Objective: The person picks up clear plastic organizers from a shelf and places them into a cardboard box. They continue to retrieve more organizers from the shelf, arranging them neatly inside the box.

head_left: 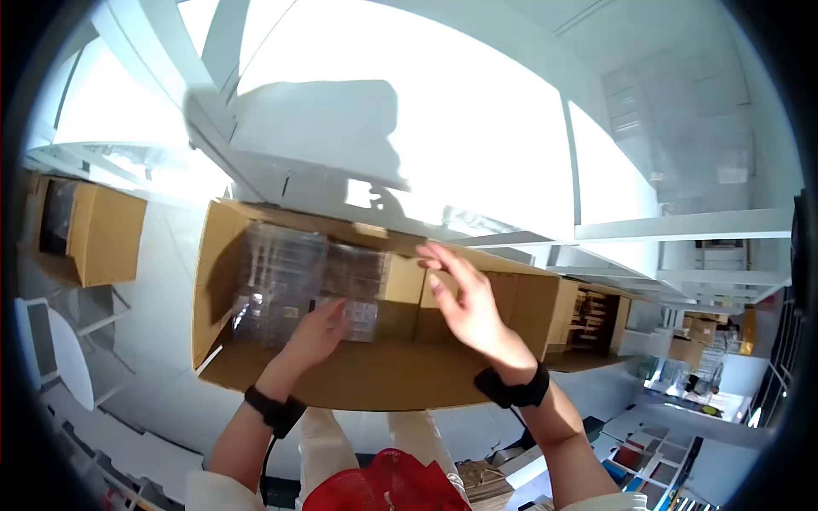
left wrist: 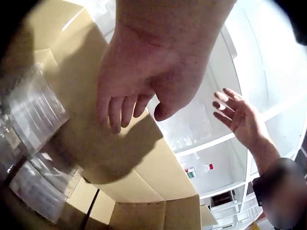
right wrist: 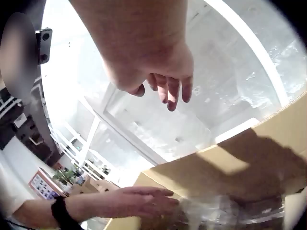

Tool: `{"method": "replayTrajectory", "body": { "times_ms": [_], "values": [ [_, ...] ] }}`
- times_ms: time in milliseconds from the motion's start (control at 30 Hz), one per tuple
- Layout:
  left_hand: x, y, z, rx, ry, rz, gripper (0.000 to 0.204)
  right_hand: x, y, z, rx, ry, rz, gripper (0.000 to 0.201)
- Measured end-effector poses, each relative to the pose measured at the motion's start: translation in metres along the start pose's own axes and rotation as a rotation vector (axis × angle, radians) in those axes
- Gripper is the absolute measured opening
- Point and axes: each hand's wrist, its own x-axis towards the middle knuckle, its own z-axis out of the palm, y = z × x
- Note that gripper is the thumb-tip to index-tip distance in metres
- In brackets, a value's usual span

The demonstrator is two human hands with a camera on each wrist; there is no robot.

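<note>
A long open cardboard box (head_left: 358, 387) lies in front of the person. Clear plastic containers (head_left: 281, 272), stacked in transparent wrapping, fill its left end. Over the box, near those containers, the left hand (head_left: 317, 336) hangs with loosely bent fingers and holds nothing; in its own wrist view the left hand (left wrist: 144, 81) shows its palm and fingertips above the cardboard. The right hand (head_left: 464, 307) is raised over the box's right half, fingers spread and bare of any object. Seen from its wrist, the right hand (right wrist: 163, 76) has relaxed fingers pointing down.
White shelving (head_left: 682, 226) runs behind the box. Another cardboard box (head_left: 106, 234) stands at the far left, and one with stacked contents (head_left: 588, 324) sits to the right. A white round stool (head_left: 70, 353) is at the left. A bottle with a red cap (left wrist: 199, 170) stands on a shelf.
</note>
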Motion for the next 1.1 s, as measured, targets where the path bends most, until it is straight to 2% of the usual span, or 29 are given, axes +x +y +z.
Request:
{"method": "replayTrajectory", "body": {
  "times_ms": [167, 267, 367, 400, 433, 533, 600, 800, 900, 1000, 1100],
  "values": [
    [-0.032, 0.0, -0.031, 0.027, 0.011, -0.036, 0.038, -0.008, -0.049, -0.019, 0.097, 0.045, 0.024, 0.047],
    [-0.048, -0.007, -0.057, 0.102, 0.103, 0.023, 0.037, 0.028, -0.085, -0.043, 0.06, 0.069, -0.087, 0.055],
    [-0.057, -0.001, -0.078, 0.107, 0.188, 0.084, 0.036, 0.1, -0.123, -0.053, -0.237, 0.123, -0.292, 0.069],
    [-0.06, 0.002, -0.085, 0.088, 0.209, 0.099, 0.036, 0.128, -0.143, -0.051, -0.278, 0.151, -0.299, 0.073],
    [-0.063, 0.004, -0.089, 0.056, 0.225, 0.08, 0.036, 0.16, -0.153, -0.049, -0.427, 0.232, -0.372, 0.074],
    [-0.073, 0.014, -0.1, -0.016, 0.259, 0.037, 0.036, 0.265, -0.173, -0.043, -0.453, 0.56, -0.551, 0.08],
    [-0.078, 0.026, -0.11, -0.032, 0.269, 0.047, 0.036, 0.309, -0.195, -0.045, -0.359, 0.6, -0.55, 0.084],
    [-0.091, 0.039, -0.135, -0.003, 0.279, 0.093, 0.038, 0.368, -0.234, -0.063, -0.12, 0.55, -0.343, 0.081],
    [-0.098, 0.05, -0.147, 0.022, 0.227, 0.051, 0.037, 0.374, -0.245, -0.077, 0.06, 0.459, -0.208, 0.08],
    [-0.102, 0.048, -0.155, -0.005, 0.236, 0.144, 0.035, 0.373, -0.253, -0.091, 0.281, 0.341, -0.058, 0.079],
    [-0.102, 0.069, -0.169, -0.055, 0.259, 0.172, 0.033, 0.371, -0.257, -0.106, 0.501, 0.228, 0.08, 0.078]
  ]
}}
